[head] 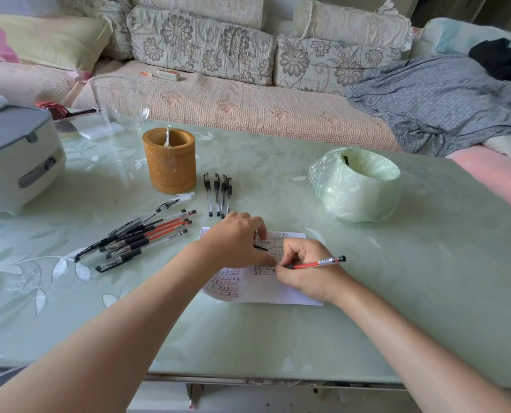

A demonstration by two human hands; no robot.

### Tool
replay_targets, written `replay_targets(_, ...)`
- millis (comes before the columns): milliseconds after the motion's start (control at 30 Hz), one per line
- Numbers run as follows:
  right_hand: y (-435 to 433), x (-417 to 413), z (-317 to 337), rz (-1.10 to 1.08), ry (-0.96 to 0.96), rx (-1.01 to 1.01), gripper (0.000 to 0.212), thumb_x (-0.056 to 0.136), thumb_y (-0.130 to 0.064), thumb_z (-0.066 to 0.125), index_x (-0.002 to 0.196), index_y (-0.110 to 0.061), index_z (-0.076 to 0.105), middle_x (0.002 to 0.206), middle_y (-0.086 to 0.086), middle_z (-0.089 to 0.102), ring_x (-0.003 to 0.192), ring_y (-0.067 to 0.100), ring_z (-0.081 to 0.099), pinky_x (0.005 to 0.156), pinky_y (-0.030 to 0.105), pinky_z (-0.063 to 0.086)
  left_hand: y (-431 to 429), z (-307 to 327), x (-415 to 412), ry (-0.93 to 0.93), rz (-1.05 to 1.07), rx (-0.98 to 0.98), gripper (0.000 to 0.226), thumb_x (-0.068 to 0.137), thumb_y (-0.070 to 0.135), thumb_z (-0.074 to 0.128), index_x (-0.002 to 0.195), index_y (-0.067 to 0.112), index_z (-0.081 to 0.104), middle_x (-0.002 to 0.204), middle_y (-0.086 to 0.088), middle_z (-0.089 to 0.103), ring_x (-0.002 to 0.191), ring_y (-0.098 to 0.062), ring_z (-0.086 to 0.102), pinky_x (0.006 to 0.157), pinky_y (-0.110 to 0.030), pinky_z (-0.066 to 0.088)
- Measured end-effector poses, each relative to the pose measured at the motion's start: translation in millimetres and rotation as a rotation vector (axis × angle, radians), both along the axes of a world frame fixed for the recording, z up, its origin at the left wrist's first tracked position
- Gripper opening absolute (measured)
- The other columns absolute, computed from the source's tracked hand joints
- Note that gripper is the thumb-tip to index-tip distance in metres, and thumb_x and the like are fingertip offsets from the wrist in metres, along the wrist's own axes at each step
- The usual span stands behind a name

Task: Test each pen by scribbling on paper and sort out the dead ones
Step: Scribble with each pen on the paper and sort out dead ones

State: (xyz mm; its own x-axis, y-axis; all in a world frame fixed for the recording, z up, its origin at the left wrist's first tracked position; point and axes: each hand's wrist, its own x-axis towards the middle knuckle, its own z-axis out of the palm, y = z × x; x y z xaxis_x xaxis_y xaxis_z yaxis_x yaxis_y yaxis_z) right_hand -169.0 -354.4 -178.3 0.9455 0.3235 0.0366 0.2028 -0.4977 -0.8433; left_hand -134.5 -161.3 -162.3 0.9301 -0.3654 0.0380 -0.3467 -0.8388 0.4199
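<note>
My right hand [304,269] grips a red pen [316,262] with its tip down on a white sheet of paper [281,289] covered in rows of red and black marks. My left hand [236,242] lies on the sheet's upper left, fingers curled, with a small black piece, perhaps a pen cap [260,247], showing under them. A loose pile of black and red pens [141,238] lies on the table to the left. Several black pens [218,195] lie side by side above the paper.
A wooden pen holder [170,160] stands behind the pens. A small bin lined with a green bag [357,183] sits at the right. A white appliance [16,158] and a glass vase [118,102] occupy the left back. A sofa runs behind the pale green table [278,338].
</note>
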Motion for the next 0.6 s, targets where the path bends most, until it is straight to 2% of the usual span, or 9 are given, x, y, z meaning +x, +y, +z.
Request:
replay_targets(200, 0.3, 0.2, -1.4, 0.005, -0.055, -0.020, 0.018, 0.064, -0.014, 0.062, 0.064, -0.010, 0.044, 0.056, -0.009, 0.039, 0.054, 0.011, 0.034, 0.053, 0.028, 0.026, 0.1, -1.6, -1.1, -0.010, 0.008, -0.006, 0.058, 0.063, 0.065, 0.076, 0.105, 0.028, 0.059, 0.096, 0.005, 0.052, 0.096, -0.017, 0.045, 0.090, -0.033, 0.046)
replay_targets(433, 0.9, -2.4, -2.7, -0.003, -0.076, 0.048, 0.016, 0.065, -0.012, 0.063, 0.061, -0.012, 0.048, 0.057, -0.009, 0.044, 0.055, 0.011, 0.037, 0.054, 0.028, 0.029, 0.4, -4.3, 0.6, -0.014, 0.014, -0.014, 0.058, 0.062, 0.065, 0.077, 0.104, 0.028, 0.059, 0.094, 0.006, 0.052, 0.096, -0.016, 0.045, 0.091, -0.035, 0.046)
replay_targets(600, -0.2, -1.6, -2.0, 0.042, -0.032, 0.022, 0.016, 0.065, -0.012, 0.061, 0.062, -0.011, 0.045, 0.057, -0.009, 0.040, 0.056, 0.013, 0.034, 0.054, 0.030, 0.026, 0.4, -4.6, 0.7, -0.009, 0.015, -0.013, 0.058, 0.063, 0.064, 0.077, 0.104, 0.028, 0.059, 0.094, 0.006, 0.051, 0.095, -0.016, 0.044, 0.091, -0.034, 0.046)
